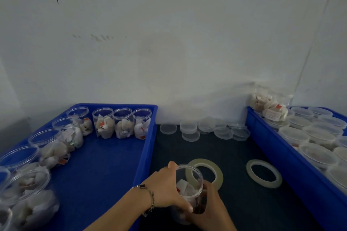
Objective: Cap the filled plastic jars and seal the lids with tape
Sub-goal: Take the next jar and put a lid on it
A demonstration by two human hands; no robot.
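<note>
Both hands are clamped on one open plastic jar [189, 187] standing on the dark table top [234, 202] nearest the camera: the left hand [165, 187] wraps its near side, thumb low and fingers up at the rim, while the right hand [210, 202] cups the other side. Holding it from both sides probably steadies it upright for capping; it has no lid yet and holds white packets with a red tag.

Just behind the jar, touching or overlapping it in this view, lies a roll of clear tape [205, 174], and a second tape roll [263, 173] lies to its right, both flat and within easy reach for sealing.

To the left, a blue tray [105, 165] carries uncapped jars [123, 123] filled with the same white packets, lined along its left and far edges.

Farther back, loose clear lids [188, 127] are stacked against the wall. The blue tray on the right [272, 148] holds capped jars [317, 154], with a bag of packets [270, 105] at its far corner.
</note>
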